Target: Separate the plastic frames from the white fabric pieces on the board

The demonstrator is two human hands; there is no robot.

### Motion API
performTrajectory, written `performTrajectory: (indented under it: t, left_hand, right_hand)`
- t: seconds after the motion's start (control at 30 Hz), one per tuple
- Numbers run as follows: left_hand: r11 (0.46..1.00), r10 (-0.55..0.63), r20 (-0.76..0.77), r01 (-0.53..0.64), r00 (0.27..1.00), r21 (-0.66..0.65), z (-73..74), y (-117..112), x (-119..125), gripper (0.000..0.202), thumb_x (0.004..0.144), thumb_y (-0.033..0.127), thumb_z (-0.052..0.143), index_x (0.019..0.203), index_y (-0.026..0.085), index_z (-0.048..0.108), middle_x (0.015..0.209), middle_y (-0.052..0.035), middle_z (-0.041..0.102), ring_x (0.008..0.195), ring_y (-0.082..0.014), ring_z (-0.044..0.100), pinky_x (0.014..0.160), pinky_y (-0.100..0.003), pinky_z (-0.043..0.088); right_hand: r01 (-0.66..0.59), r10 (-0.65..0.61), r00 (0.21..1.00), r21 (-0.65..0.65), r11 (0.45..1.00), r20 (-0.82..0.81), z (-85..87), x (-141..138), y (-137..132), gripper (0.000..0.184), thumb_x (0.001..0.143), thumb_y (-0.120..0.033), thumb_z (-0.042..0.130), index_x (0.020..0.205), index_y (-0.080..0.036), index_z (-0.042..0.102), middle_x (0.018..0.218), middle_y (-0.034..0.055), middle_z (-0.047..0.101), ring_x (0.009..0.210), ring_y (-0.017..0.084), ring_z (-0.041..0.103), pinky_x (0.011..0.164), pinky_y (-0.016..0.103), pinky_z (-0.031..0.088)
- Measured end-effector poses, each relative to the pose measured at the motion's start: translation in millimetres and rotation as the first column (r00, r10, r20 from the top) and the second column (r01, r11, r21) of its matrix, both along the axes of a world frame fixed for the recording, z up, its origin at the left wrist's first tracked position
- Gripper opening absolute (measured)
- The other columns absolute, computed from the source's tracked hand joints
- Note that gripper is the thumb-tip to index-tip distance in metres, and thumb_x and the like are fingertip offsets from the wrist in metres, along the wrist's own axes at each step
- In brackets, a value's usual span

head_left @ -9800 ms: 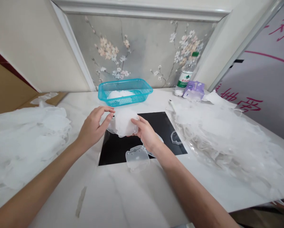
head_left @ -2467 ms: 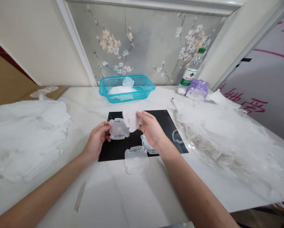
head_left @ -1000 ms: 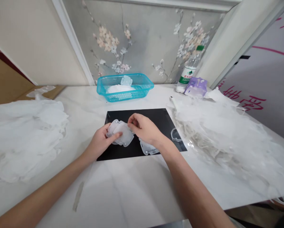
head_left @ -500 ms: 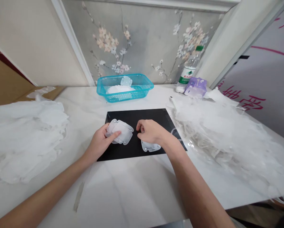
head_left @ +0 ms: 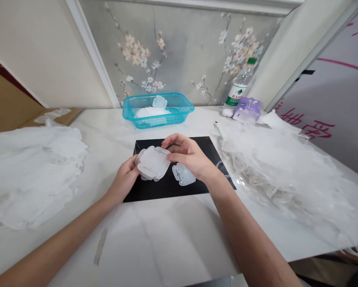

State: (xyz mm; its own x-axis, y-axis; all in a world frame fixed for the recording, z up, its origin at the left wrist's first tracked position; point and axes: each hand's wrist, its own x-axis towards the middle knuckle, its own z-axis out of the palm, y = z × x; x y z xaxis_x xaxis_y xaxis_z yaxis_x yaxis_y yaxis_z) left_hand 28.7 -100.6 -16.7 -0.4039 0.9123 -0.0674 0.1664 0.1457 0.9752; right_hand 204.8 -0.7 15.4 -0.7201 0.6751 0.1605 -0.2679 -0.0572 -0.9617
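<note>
My left hand [head_left: 125,175] is closed on the left edge of a small stack of translucent white plastic pieces [head_left: 153,162], squarish with notched, rounded corners. The stack is held tilted above a black mat [head_left: 155,193]. At the stack's upper right edge, my right hand [head_left: 188,154] has its thumb and fingers curled around the rim of the top piece. Below that hand, another translucent piece [head_left: 183,175] with small dots and slots lies on the mat.
Behind the mat stands a blue plastic basket [head_left: 179,119] holding white sheets and one clear piece. White filmy material is heaped at left [head_left: 32,171] and right [head_left: 274,159]. A water bottle [head_left: 234,93] and purple packet [head_left: 247,109] stand at the back right.
My right hand has risen from the piece on the mat to the stack's upper right edge. My left thumb no longer lies across the stack's top face.
</note>
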Motion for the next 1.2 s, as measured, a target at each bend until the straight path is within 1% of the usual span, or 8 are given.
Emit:
performTrajectory:
  t: [0.27,0.4,0.63,0.7,0.83,1.0,1.1,1.2]
  left_hand:
    - [0.998,0.052,0.073,-0.054,0.996,0.019,-5.0,0.9,-3.5,0.034,0.073,0.048,0.058,0.087,0.018,0.063,0.077,-0.0014,0.060,0.074,-0.0179,0.053,0.063,-0.025,0.045]
    - [0.997,0.075,0.073,-0.077,0.995,0.022,-4.6,1.3,-2.7,0.041,0.075,0.058,0.056,0.082,0.017,0.061,0.074,-0.0017,0.058,0.072,-0.0182,0.052,0.061,-0.025,0.045]
    - [0.996,0.085,0.083,-0.087,0.993,0.028,-1.3,-1.2,-2.6,0.028,0.070,0.044,0.067,0.083,0.019,0.065,0.081,-0.0015,0.061,0.077,-0.0169,0.052,0.063,-0.022,0.043]
    - [0.995,0.094,0.087,-0.097,0.992,0.027,-1.5,-1.1,-3.0,0.028,0.070,0.044,0.067,0.083,0.019,0.066,0.080,-0.0007,0.060,0.076,-0.0161,0.051,0.062,-0.021,0.042]
    - [0.994,0.108,0.081,-0.110,0.991,0.020,-2.6,-0.5,-3.2,0.027,0.071,0.044,0.067,0.081,0.019,0.066,0.077,0.0000,0.059,0.074,-0.0155,0.051,0.061,-0.021,0.042]
    - [0.992,0.119,0.075,-0.121,0.990,0.023,-3.6,0.2,-3.9,0.028,0.071,0.044,0.067,0.082,0.019,0.065,0.079,-0.0006,0.060,0.075,-0.0157,0.052,0.062,-0.021,0.042]
    - [0.991,0.127,0.070,-0.129,0.989,0.028,-3.2,1.0,-3.7,0.027,0.072,0.044,0.066,0.082,0.019,0.065,0.079,-0.0011,0.060,0.075,-0.0162,0.053,0.061,-0.022,0.043]
    - [0.990,0.132,0.058,-0.134,0.989,0.030,-2.4,1.7,-2.6,0.028,0.072,0.044,0.066,0.084,0.019,0.067,0.079,-0.0020,0.061,0.076,-0.0174,0.054,0.061,-0.023,0.044]
  right_hand:
    - [0.187,-0.195,0.964,0.062,0.980,0.180,-16.7,-12.1,0.0,0.028,0.064,-0.014,0.065,0.090,-0.018,0.054,0.080,-0.0037,0.055,0.064,0.008,0.056,0.063,0.025,0.048]
    - [0.213,-0.242,0.947,0.151,0.965,0.212,-19.7,-13.8,0.7,0.023,0.064,-0.014,0.065,0.085,-0.017,0.055,0.071,-0.0039,0.057,0.063,0.010,0.057,0.065,0.027,0.048]
    - [0.178,-0.226,0.899,0.158,0.971,0.376,-13.4,-6.8,5.8,0.023,0.064,-0.006,0.052,0.084,-0.016,0.061,0.080,0.0012,0.062,0.072,0.012,0.058,0.067,0.028,0.048]
    - [0.239,-0.316,0.844,0.223,0.945,0.434,-14.3,-1.1,11.6,0.032,0.059,0.000,0.047,0.082,-0.016,0.061,0.082,0.0014,0.062,0.074,0.013,0.057,0.069,0.028,0.047]
    - [0.249,-0.470,0.602,0.407,0.879,0.645,-17.8,10.3,21.3,0.034,0.049,0.006,0.049,0.071,-0.018,0.060,0.077,0.0012,0.060,0.072,0.017,0.055,0.067,0.030,0.042]
    - [0.146,-0.331,0.594,0.307,0.941,0.733,-13.4,11.4,19.4,0.031,0.050,0.010,0.048,0.055,-0.017,0.062,0.057,0.0000,0.056,0.058,0.015,0.052,0.059,0.029,0.040]
    - [-0.004,-0.093,0.702,0.135,0.991,0.706,-7.7,11.3,16.1,0.028,0.056,0.007,0.051,0.061,-0.016,0.067,0.059,0.0000,0.061,0.060,0.013,0.054,0.060,0.027,0.041]
    - [-0.198,0.175,0.820,-0.017,0.980,0.545,-1.8,14.6,13.4,0.020,0.062,-0.002,0.058,0.071,-0.016,0.069,0.066,-0.0008,0.065,0.064,0.011,0.056,0.064,0.024,0.043]
